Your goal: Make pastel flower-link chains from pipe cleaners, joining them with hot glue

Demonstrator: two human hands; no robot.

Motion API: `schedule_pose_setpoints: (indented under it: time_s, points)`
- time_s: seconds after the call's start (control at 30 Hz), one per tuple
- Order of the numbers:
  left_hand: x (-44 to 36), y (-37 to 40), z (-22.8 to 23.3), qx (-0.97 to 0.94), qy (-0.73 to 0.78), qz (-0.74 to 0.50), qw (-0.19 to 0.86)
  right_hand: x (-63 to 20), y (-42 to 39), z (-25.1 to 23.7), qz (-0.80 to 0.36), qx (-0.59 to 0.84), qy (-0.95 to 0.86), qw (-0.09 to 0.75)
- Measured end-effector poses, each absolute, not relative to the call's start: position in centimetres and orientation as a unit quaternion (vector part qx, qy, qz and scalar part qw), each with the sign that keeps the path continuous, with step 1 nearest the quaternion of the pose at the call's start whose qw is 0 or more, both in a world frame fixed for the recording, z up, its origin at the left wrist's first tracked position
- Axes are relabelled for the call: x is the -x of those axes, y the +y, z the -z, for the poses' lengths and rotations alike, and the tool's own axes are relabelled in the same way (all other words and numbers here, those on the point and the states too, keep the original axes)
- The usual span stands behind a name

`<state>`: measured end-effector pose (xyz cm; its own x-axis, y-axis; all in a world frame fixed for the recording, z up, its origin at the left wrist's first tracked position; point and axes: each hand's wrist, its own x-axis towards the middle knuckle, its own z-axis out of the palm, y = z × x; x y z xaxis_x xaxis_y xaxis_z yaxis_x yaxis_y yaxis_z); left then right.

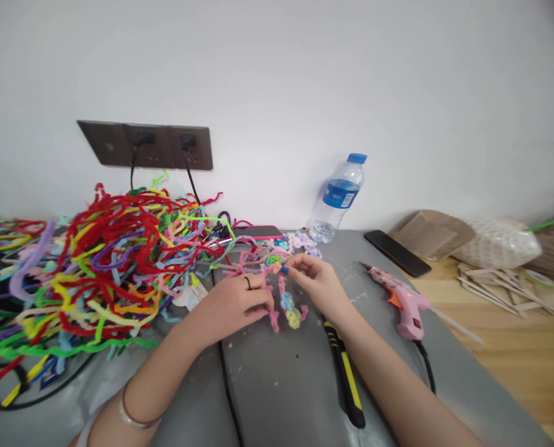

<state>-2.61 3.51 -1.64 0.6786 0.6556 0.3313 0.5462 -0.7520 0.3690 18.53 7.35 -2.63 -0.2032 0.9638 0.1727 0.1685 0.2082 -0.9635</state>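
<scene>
A chain of twisted fuzzy pipe cleaners (286, 301) in pink, blue and yellow hangs between my hands over the grey table. My right hand (321, 285) pinches its upper pink part between thumb and fingers; a dark blue spot shows at the thumb tip. From the other side, my left hand (239, 304) has its fingers curled round a pink stretch of the chain, and a short pink end pokes out below them. The exact grip of the left fingertips is partly hidden. Just behind the hands lie more twisted pastel pipe cleaners (299, 242).
A big tangle of loose pipe cleaners (118, 248) covers the left side. Near my right forearm lie a yellow-black cutter (348, 379) and a pink glue gun (409, 310). A water bottle (337, 202) and black phone (397, 252) stand or lie behind. A black cable (225, 385) crosses the table.
</scene>
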Motion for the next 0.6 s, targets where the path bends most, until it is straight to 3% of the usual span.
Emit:
schedule_pose_setpoints:
  time_s: [0.33,0.6]
  points:
    - [2.43,3.47,1.75,-0.908,0.335,-0.176,0.179,-18.56,7.63,3.11,-0.439,0.451,-0.68,0.375]
    - [2.48,3.62,1.92,-0.905,0.334,-0.181,0.193,-18.52,6.7,2.68,-0.276,0.495,-0.751,0.34]
